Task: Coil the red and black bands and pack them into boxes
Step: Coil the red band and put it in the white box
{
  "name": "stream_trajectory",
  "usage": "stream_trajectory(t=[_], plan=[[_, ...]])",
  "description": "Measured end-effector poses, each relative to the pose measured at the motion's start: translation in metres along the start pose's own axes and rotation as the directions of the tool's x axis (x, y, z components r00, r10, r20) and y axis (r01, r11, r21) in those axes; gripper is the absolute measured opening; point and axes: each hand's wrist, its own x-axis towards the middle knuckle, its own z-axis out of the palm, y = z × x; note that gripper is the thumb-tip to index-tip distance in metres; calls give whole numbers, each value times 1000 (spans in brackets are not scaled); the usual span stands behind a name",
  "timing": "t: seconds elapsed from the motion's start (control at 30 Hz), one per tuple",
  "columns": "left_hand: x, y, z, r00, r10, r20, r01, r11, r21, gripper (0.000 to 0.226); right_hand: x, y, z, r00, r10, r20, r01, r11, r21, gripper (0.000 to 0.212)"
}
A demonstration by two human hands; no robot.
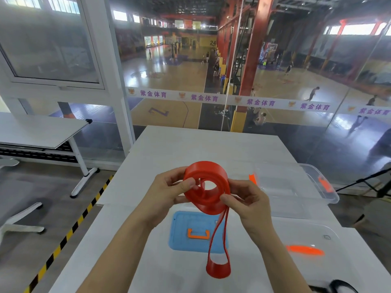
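Red flat rubber band (206,187) partly coiled above the white surface (160,149).
It is pinched by the left hand (169,190) and right hand (247,199); a tail is left hanging, the clear plastic box (325,187) not yet packed.

Two bare hands show, the left hand (169,190) and the right hand (247,199), and both pinch one red band (208,187). One black band (340,287) peeks in at the lower right edge. Two clear plastic boxes sit on the white table (190,144): the far box (296,187) and the near box (330,259). One blue lid (182,229) carries one orange handle (198,233)
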Motion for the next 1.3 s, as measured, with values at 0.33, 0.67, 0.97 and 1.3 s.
stream_trajectory(t=[0.33,0.67,0.97,1.3], plan=[[1,-5,-8,975,-128,181,83,968,238,38,5,-5,-1,999,-43,-21,43,999,21,48],[11,10,-2,987,-69,142,-15,856,516,47,7,-14,-1,986,-89,142,108,986,-126,36],[13,2,0,1000,-6,3,6,988,157,28,9,-1,-6,996,-51,75,55,997,-53,40],[19,-15,-8,975,-160,152,143,982,120,32,13,7,-6,1000,10,-12,-10,1000,0,38]])
